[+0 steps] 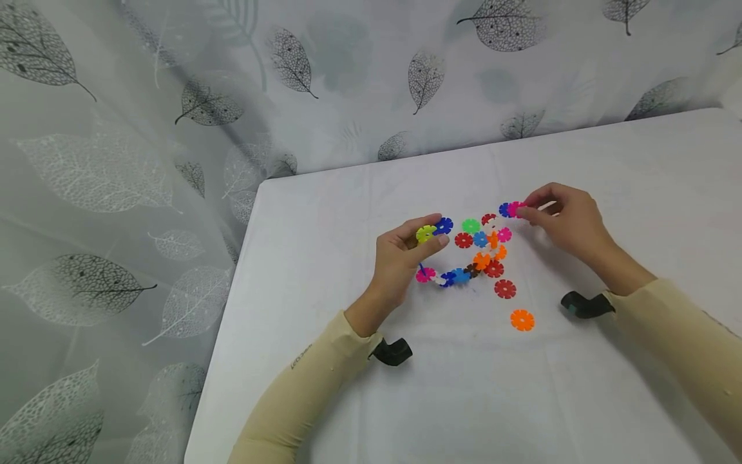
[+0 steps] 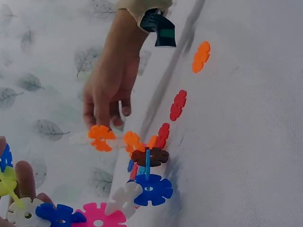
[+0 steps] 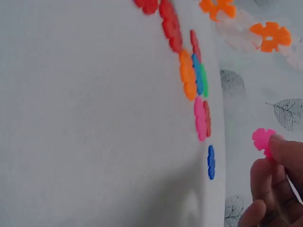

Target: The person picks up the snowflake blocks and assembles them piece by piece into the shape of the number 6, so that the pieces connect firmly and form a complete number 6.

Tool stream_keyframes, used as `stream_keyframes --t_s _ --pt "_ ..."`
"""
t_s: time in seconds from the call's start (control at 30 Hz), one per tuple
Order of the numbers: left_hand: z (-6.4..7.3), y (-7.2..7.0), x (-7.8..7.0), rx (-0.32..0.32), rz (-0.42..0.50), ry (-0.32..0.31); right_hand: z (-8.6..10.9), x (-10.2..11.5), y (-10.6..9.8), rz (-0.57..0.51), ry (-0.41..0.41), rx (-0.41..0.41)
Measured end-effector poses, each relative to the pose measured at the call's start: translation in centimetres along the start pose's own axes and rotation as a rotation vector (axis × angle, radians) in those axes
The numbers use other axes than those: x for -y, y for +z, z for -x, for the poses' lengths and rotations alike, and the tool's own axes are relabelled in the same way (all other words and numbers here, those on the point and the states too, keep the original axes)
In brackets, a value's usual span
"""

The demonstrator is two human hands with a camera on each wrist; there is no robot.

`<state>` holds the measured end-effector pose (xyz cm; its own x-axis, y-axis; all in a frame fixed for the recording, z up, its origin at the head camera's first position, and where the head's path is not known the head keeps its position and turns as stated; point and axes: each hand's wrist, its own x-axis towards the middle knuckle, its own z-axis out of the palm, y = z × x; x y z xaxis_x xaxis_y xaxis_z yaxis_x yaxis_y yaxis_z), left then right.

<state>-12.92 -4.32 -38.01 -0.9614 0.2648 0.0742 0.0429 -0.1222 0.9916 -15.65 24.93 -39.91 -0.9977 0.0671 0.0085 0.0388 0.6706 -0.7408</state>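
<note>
My left hand (image 1: pixel 394 261) holds one end of a chain of linked flower-shaped plastic discs, its thumb and fingers around a yellow disc (image 1: pixel 426 233) and a blue disc (image 1: pixel 443 225). From there the chain curves round through a pink disc (image 2: pixel 98 218), a white disc (image 2: pixel 124 198), blue ones, a brown disc (image 2: pixel 149 157) and orange and white ones. Off to the right, my right hand (image 1: pixel 570 219) pinches a single pink disc (image 3: pixel 262 139) between thumb and finger, raised above the table. A loose blue disc (image 3: pixel 211 162) lies beneath it.
Loose discs lie flat on the white table (image 1: pixel 440 399), among them a green disc (image 1: pixel 471 225), a red disc (image 1: pixel 505 289) and, nearest me, an orange disc (image 1: pixel 522 320). A leaf-patterned curtain (image 1: pixel 348 84) hangs behind and to the left of the table.
</note>
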Motion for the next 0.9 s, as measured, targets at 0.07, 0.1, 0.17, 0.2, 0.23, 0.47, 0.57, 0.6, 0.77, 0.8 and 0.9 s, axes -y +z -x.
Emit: stream_keyframes --t_s 0.07,0.1,0.17,0.2,0.23,0.47,0.57,0.6,0.77,0.8,0.9 --pt "0.0 0.0 0.0 0.0 -0.02 0.018 0.3 0.8 0.1 -0.054 -0.056 -0.061" --pt "0.0 0.0 0.0 -0.003 -0.023 0.022 0.5 1.3 0.2 -0.08 -0.083 -0.085" --pt "0.0 0.0 0.0 -0.006 -0.029 0.029 0.8 2.2 0.4 -0.139 -0.144 -0.121" --pt "0.0 0.1 0.0 -0.006 -0.029 0.03 1.0 2.6 0.5 -0.168 -0.167 -0.131" --pt "0.0 0.1 0.0 -0.006 -0.027 0.028 1.2 3.0 0.6 -0.198 -0.186 -0.135" --pt "0.1 0.3 -0.3 -0.003 -0.02 0.013 2.5 5.0 1.4 -0.36 -0.235 -0.071" --pt "0.1 0.3 -0.3 0.003 -0.018 0.005 3.0 5.7 1.8 -0.408 -0.232 -0.033" --pt "0.1 0.3 -0.3 0.006 -0.018 0.001 3.2 5.9 1.9 -0.425 -0.232 -0.022" --pt "0.1 0.2 -0.4 0.023 0.017 -0.007 3.6 6.7 2.5 -0.478 -0.262 0.014" --pt "0.1 0.2 -0.4 0.025 0.024 -0.009 3.7 6.8 2.6 -0.481 -0.268 0.016" --pt "0.2 0.2 -0.5 0.027 0.038 -0.012 3.9 7.2 2.7 -0.476 -0.284 0.019"
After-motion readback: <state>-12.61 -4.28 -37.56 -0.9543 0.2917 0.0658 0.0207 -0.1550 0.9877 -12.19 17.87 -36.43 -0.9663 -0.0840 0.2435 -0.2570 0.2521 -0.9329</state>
